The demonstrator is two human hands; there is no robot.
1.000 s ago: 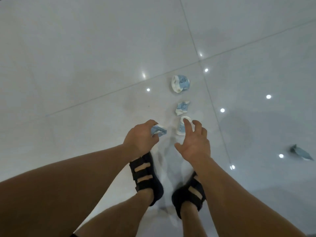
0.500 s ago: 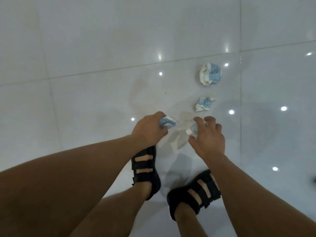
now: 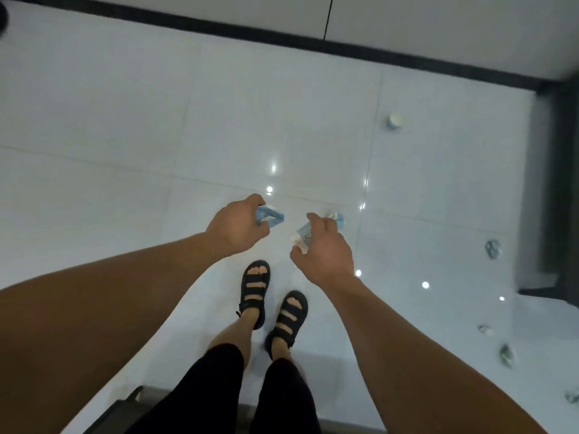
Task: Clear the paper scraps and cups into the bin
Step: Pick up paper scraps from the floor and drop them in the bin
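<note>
Blue-and-white paper is off the floor (image 3: 125, 120) now that we stand: left hand (image 3: 238, 227) grips a crumpled scrap (image 3: 272, 216), right hand (image 3: 326, 255) grips a second scrap (image 3: 304, 234). A stray scrap (image 3: 492, 248) and a cup (image 3: 394, 120) wait at right; no bin shows.

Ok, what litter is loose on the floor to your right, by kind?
White cup, standing: 1
Crumpled paper pieces: 4
Total: 5
Blue bit beyond the right grip: held or lying, cannot tell; not counted.
</note>
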